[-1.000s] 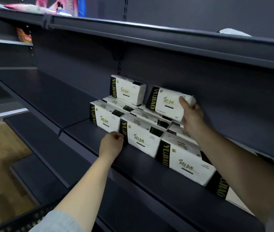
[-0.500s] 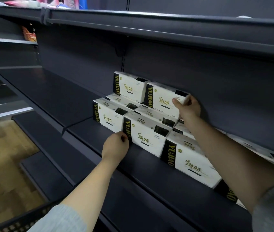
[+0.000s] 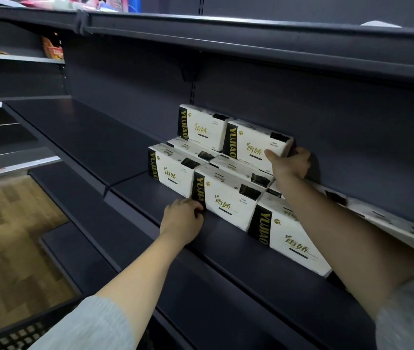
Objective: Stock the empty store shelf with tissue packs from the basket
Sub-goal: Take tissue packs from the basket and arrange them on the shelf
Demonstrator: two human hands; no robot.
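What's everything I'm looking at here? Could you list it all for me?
Tissue packs: at least seven, white with black and gold bands, stacked in two layers on the middle shelf.
Top-right pack: one, white, on the upper layer beside the back wall.
Middle shelf: one, dark grey, bare left of the stack.
Upper shelf: one, dark grey, overhead.
Basket: one, black mesh, bottom left corner.
Floor: brown wood pattern, lower left.
Snack bags: orange, far left shelf; count unclear.
Left hand: touching the front pack's lower left corner.
Right hand: gripping the top-right pack's end.
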